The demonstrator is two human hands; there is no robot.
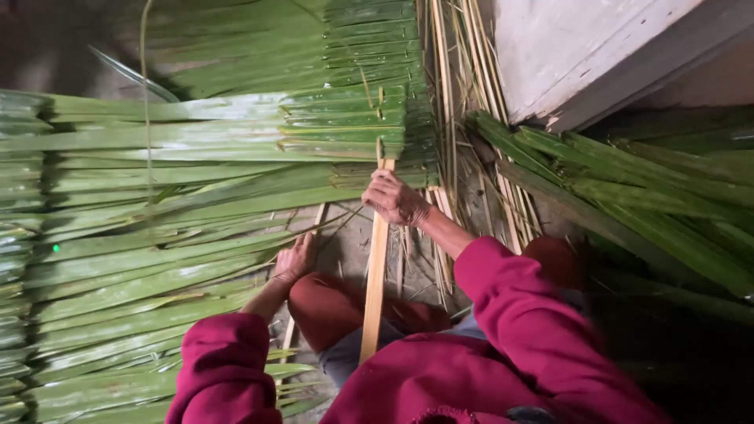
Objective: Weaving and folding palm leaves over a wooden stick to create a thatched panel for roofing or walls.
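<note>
Gripping the long pale wooden slat [375, 275], our right hand [397, 199] sits near its upper end, fingers curled together over the wood just below the folded edge of the woven green palm-leaf panel [345, 126]. The slat runs upright through the centre of the view, from our lap up to that panel, where its top end disappears under the folded leaf ends.

Our left hand [294, 259] lies lower and to the left, resting on the long loose green palm leaflets [157, 259] that stream away leftward from the slat. Its fingers are bent down into the leaves; whether they pinch a single leaflet we cannot tell. A thin second stick [314, 224] shows just beside this hand, partly covered by leaflets.

Both forearms emerge from dark red long sleeves [510, 314], and a rust-coloured trouser knee [330, 310] sits between the hands, touching the slat.

To the right of the slat, a bundle of thin pale yellow leaf ribs [463, 102] lies on the ground. Further right, a separate heap of unworked green palm leaves [652, 196] rests against a whitish painted wooden board [581, 55], well apart from both hands.
</note>
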